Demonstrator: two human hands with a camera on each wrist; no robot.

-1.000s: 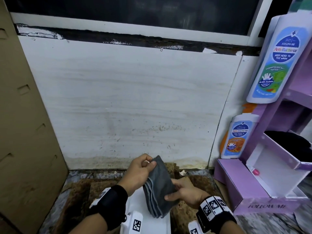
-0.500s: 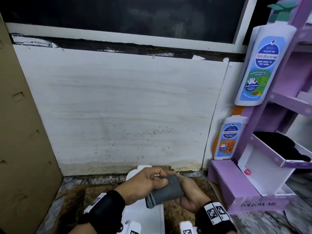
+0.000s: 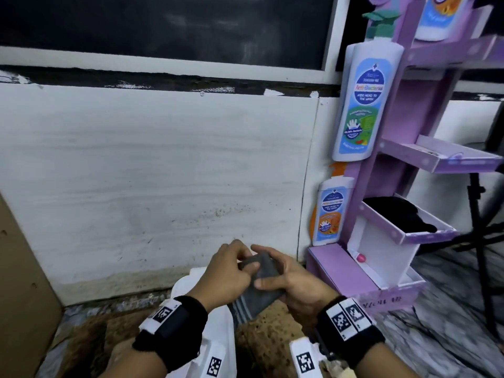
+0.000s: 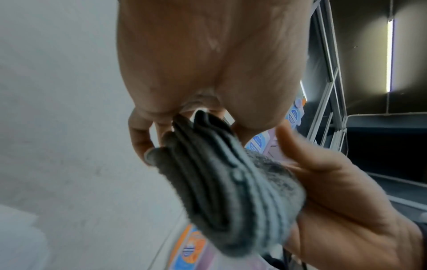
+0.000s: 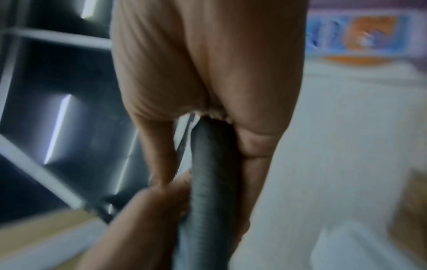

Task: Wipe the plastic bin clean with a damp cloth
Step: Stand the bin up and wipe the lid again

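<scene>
Hands meet low in the centre of the head view: the left hand [image 3: 227,271] pinches the top of the folded grey cloth [image 3: 260,285], and the right hand [image 3: 293,282] cups it, thumb across. Below them, the white plastic bin [image 3: 188,285] sits partly hidden. Best, I judge, to square the folds into a firm pad before wiping.

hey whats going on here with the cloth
A person holds a folded grey cloth in both hands: the left hand grips its upper end, the right hand cradles it from the side. A white plastic bin sits below, not yet touched by the cloth. A purple display stand is to the right.
</scene>
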